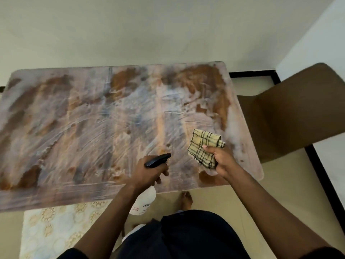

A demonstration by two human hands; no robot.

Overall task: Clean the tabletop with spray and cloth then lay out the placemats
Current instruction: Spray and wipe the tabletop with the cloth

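Note:
The tabletop [89,116] is a brown and grey marbled surface, streaked with wet smears across most of its width. My left hand [147,172] grips a white spray bottle [144,201] by its black trigger head, over the table's near edge. My right hand [221,158] holds a folded yellow checked cloth [202,146] just above the table's near right corner. A white mist hangs beside the cloth at the right edge. A patterned placemat [56,228] with gold medallions lies below the table's near edge at lower left.
A brown chair [291,113] stands close against the table's right side. A pale wall runs behind the table. The floor is beige tile with a black border strip [321,176] at the right. My bare foot [186,200] shows under the near edge.

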